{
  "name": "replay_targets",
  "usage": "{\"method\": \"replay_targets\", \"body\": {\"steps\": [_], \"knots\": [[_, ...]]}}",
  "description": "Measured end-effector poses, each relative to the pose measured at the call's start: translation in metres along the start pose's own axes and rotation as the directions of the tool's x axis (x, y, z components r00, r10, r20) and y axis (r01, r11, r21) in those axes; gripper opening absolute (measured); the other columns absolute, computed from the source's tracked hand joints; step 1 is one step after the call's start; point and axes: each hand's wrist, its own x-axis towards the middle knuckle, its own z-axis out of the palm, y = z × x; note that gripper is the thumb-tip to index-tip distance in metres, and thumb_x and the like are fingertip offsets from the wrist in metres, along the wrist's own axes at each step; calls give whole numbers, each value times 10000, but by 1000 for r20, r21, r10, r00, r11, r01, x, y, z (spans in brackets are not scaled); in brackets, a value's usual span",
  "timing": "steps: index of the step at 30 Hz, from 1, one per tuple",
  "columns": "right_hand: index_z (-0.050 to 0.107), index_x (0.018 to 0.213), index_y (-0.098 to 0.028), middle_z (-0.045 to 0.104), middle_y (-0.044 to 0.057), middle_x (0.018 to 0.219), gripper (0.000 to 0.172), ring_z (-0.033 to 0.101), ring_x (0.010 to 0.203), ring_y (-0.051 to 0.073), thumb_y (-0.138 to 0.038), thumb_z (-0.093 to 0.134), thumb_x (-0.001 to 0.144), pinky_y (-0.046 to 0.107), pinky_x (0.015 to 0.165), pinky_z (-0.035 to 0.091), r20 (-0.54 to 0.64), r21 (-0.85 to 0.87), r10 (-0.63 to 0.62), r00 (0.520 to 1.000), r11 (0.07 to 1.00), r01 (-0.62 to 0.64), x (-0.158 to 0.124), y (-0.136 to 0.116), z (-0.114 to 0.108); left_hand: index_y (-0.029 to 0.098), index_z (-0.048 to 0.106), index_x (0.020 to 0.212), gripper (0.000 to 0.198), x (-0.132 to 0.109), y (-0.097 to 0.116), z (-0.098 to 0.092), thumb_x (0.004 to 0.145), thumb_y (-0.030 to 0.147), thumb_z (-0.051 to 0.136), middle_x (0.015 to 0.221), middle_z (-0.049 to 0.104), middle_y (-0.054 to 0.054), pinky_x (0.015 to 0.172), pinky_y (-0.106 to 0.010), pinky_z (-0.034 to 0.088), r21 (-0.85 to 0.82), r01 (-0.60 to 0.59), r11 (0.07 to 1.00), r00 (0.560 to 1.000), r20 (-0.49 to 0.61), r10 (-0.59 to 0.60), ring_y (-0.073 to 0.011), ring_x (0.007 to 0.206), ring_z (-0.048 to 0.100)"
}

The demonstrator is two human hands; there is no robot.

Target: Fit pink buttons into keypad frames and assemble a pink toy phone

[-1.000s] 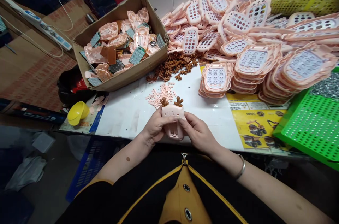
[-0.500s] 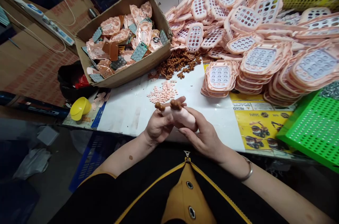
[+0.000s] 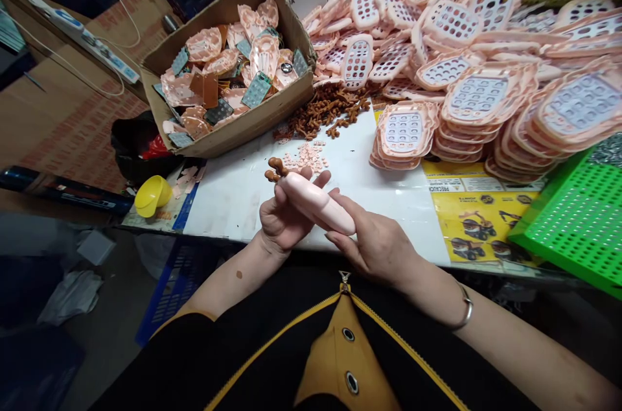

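Observation:
A pale pink plastic toy casing (image 3: 315, 200) is held between my two hands above the table's front edge. Its smooth, rounded side is turned up, and brown antler-shaped pieces (image 3: 276, 168) stick out at its far left end. My right hand (image 3: 381, 239) grips the near right end, thumb below and fingers along the far side. Under the left part, my left hand (image 3: 284, 223) cradles the casing, its thumb near the antlers and its fingertips showing beyond. Behind the hands lie a pile of small pink pieces (image 3: 311, 157) and a heap of brown antler pieces (image 3: 328, 113).
A cardboard box (image 3: 238, 132) of pink shells and circuit boards stands at back left. Stacked pink front panels (image 3: 405, 132) and a loose pile of panels (image 3: 359, 61) fill the right. A green basket (image 3: 573, 223) is at far right, a yellow scoop (image 3: 153, 196) at left.
The pink casing has been turned in my hands, so its smooth side shows and the antlers now point up and left. My left fingers have opened out somewhat beneath it.

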Motion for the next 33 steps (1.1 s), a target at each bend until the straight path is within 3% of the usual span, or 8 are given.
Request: {"method": "replay_targets", "body": {"steps": [3,9,13,19,21,24,29,33], "knots": [[544,1388,-116,773,159,931,679,680,607,216,-591,545,903,309,561,520,16,-93,42,999,995,-41,6,-6,-3,344,736,996,526,-3,-4,-2,595,681,771,1199,705,2,1065,-514,425,45,49,998,997,62,-52,-343,1409,419],[624,1331,-135,772,152,851,573,640,535,203,-527,443,954,317,503,472,35,-197,34,999,980,-26,13,-22,-7,360,719,1098,514,-6,-7,-7,679,658,723,1268,678,-5,1053,-519,439,6,63,998,983,174,-63,-336,1410,428],[566,1380,-94,725,120,664,688,600,475,200,-605,458,932,297,469,411,36,-216,68,997,975,-59,15,-18,-12,312,723,969,467,-9,-1,0,598,580,816,1293,663,-3,1063,-452,436,25,89,996,992,93,-91,-315,1427,404],[626,1207,-155,711,84,687,636,609,528,198,-684,465,893,287,501,416,-82,110,296,952,952,-286,10,3,-2,213,638,1126,640,-5,-4,23,663,632,777,1248,672,-89,976,-349,464,199,-3,980,999,46,-6,-260,1167,611],[619,1132,-193,737,87,827,523,670,686,215,-641,448,924,307,606,498,-123,376,424,897,857,-353,6,7,7,201,622,1159,661,-5,-7,28,714,682,704,1117,706,-95,909,-336,470,425,-101,899,995,32,97,-240,1016,650],[598,1126,-204,732,101,1008,454,695,903,229,-581,406,962,356,799,545,-156,635,548,822,693,-342,1,8,20,184,648,1171,672,-9,-12,34,674,622,763,777,690,-64,818,-345,455,762,-150,630,975,9,221,-244,771,639],[586,1234,-177,706,133,1115,516,658,1122,254,-537,306,993,407,992,496,-198,650,572,796,685,-330,-6,2,29,147,658,1209,590,-15,-19,45,831,592,573,648,644,-75,692,-325,431,909,-236,342,937,119,329,-226,594,578],[509,1356,-180,679,137,1224,558,596,1254,257,-534,275,994,445,1097,438,-183,655,630,754,650,-384,-10,4,32,143,660,1225,567,-14,-20,45,876,565,513,627,642,-65,606,-285,389,906,-289,310,922,176,345,-203,552,554]]}}
